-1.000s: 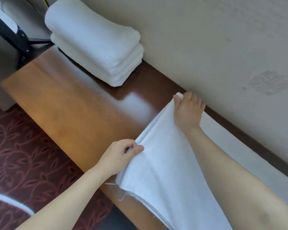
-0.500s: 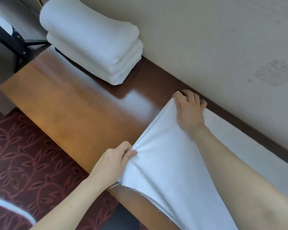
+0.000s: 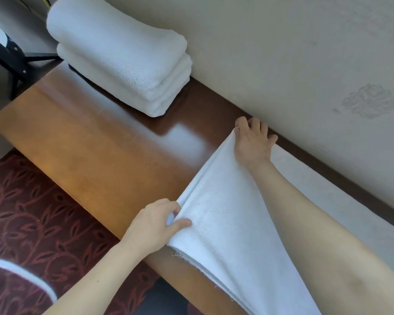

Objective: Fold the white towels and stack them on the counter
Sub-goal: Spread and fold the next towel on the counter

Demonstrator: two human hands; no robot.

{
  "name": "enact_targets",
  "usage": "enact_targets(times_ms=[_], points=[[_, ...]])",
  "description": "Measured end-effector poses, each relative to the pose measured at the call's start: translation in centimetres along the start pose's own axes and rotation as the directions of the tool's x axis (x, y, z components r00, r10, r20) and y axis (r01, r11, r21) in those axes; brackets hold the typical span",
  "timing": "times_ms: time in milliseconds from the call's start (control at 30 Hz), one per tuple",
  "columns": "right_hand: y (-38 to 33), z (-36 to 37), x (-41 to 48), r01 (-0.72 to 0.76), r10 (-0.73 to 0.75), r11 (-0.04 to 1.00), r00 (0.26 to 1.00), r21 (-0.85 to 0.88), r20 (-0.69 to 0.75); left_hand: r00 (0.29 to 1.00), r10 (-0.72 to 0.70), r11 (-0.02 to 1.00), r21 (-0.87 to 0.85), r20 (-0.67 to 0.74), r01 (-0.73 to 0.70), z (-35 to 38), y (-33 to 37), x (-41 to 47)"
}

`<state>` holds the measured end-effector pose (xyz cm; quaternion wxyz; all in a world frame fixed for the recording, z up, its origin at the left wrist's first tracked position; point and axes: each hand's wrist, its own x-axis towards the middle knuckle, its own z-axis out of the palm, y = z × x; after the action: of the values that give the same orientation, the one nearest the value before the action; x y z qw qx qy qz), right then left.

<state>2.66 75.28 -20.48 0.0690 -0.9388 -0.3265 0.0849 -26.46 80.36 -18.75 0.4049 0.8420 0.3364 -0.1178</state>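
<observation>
The left hand (image 3: 155,226) pinches the near corner of the towel (image 3: 225,223): the thumb lies flat on top of the cloth and the fingers curl underneath the folded edge. The right hand (image 3: 251,142) holds the far corner. Its thumb and forefinger seem to nip the cloth, though the corner is partly hidden under the palm, and its other fingers spread out with their tips down on the counter (image 3: 100,151) close to the wall (image 3: 282,53).

Between the two hands the doubled edge of the towel runs straight and taut. From the fingers the cloth stretches back under both forearms, and a flat lower layer shows beyond the right forearm along the wall. Its frayed edge hangs just over the front of the counter below the left hand.

Compared with half a second ago, the right hand has crept slightly farther along the counter, and the left thumb now reaches farther onto the cloth. The left hand itself is about where it was.

Beyond the right fingertips, well apart, the stack of folded towels (image 3: 123,55) sits against the wall, unchanged. Past it stands a black stand (image 3: 11,57), and below the counter lies patterned red carpet (image 3: 32,223).
</observation>
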Motion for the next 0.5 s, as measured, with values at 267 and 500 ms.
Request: enact_targets(times_ms=[267, 500], points=[[-0.5, 0.9, -0.6, -0.004, 0.004, 1.000, 0.999, -0.008, -0.046, 0.989, -0.050, 0.956, -0.281, 0.141, 0.088, -0.9, -2.8, -1.3], [-1.3, 1.5, -0.5, -0.045, 0.043, 0.998, 0.997, -0.038, -0.064, 1.000, 0.015, 1.000, -0.016, 0.019, -0.015, -1.6, -4.1, -1.1]])
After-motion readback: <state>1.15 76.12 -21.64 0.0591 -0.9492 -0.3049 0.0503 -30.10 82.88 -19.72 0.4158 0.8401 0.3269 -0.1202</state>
